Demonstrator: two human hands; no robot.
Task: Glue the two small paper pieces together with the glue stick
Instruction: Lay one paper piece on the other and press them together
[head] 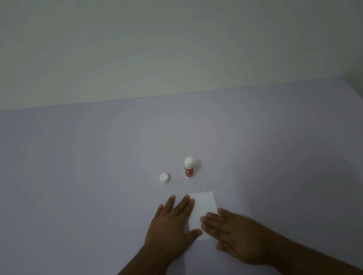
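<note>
A small white paper piece [204, 206] lies flat on the pale lilac table [64, 177]; only one piece shows, so I cannot tell whether a second lies under it. My left hand [172, 223] rests flat with fingers spread over the paper's left edge. My right hand [236, 234] lies flat on its lower right corner, fingers pointing left. Behind the paper stands the red glue stick [189, 167], upright with its white tip bare. Its white cap [164, 178] sits apart to the left.
The table runs back to a plain pale wall [161, 35]. A thin short white sliver [205, 188] lies just beyond the paper's far edge.
</note>
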